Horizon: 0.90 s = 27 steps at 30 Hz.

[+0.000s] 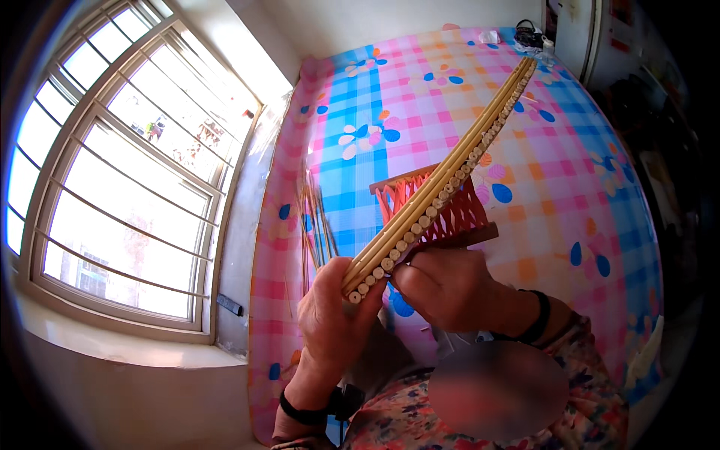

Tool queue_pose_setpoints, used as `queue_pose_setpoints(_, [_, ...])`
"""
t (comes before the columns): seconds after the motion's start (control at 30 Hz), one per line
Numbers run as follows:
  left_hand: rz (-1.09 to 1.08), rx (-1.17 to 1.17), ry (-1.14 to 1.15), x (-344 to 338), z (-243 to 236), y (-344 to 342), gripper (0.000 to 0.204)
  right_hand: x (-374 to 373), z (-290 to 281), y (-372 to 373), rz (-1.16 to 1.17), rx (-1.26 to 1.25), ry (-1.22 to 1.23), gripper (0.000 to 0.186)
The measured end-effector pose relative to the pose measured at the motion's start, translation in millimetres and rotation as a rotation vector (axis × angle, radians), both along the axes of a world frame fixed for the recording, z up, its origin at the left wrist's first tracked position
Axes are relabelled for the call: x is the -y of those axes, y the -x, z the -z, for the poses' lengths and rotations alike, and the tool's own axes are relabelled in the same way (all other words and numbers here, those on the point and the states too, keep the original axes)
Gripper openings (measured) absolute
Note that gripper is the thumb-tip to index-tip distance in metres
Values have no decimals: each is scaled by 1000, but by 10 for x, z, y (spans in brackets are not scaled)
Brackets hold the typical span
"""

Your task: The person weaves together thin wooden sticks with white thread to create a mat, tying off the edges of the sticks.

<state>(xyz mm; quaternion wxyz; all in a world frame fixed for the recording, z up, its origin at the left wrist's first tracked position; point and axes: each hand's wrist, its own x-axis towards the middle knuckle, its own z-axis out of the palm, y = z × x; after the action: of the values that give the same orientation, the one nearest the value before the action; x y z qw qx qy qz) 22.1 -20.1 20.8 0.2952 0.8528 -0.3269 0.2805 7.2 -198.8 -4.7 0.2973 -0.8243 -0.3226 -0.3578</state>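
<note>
A long mat of pale reed stalks (pixel 435 196), laid side by side, slants from near my body up to the far right. Its round cut ends show along the right edge. My left hand (pixel 330 315) grips the near lower end, with the thumb on top and the fingers curled beneath. Close against the cut-end side, my right hand (pixel 450 289) is closed, fingers pinched together. Whatever is between those fingers is hidden; a small dark glint shows by the fingertips. Below the mat stands a small stool (pixel 486 234) with red crossed straps and brown wooden bars, partly covered by it.
Loose thin sticks (pixel 313 217) lie left of the mat on the checkered floral sheet (pixel 360 195). A barred window (pixel 135 195) and its sill run along the left, with a dark remote-like object (pixel 229 304). A black bag (pixel 528 34) and clear bottle (pixel 547 52) stand far right.
</note>
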Motion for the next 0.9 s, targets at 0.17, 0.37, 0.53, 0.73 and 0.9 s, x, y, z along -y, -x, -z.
queue_pose_setpoints(0.17, [11, 0, -52, 3, -18, 66, 48, 37, 137, -56, -56, 104, -35, 18])
queue_pose_setpoints(0.37, [-157, -140, 112, -2, -54, 53, 46, 182, 504, 217, -84, -4, 46, 15])
queue_pose_setpoints(0.53, [-120, -35, 50, 3, -35, 35, 44, 425, 613, 329, 20, -97, -40, 10])
queue_pose_setpoints(0.73, [-73, -111, 77, -43, -65, -31, 45, 268, 84, 148, -182, -521, -550, 17])
queue_pose_setpoints(0.9, [-69, -260, 271, -113, 30, -116, 44, 40, -27, 14, -189, -315, -422, 21])
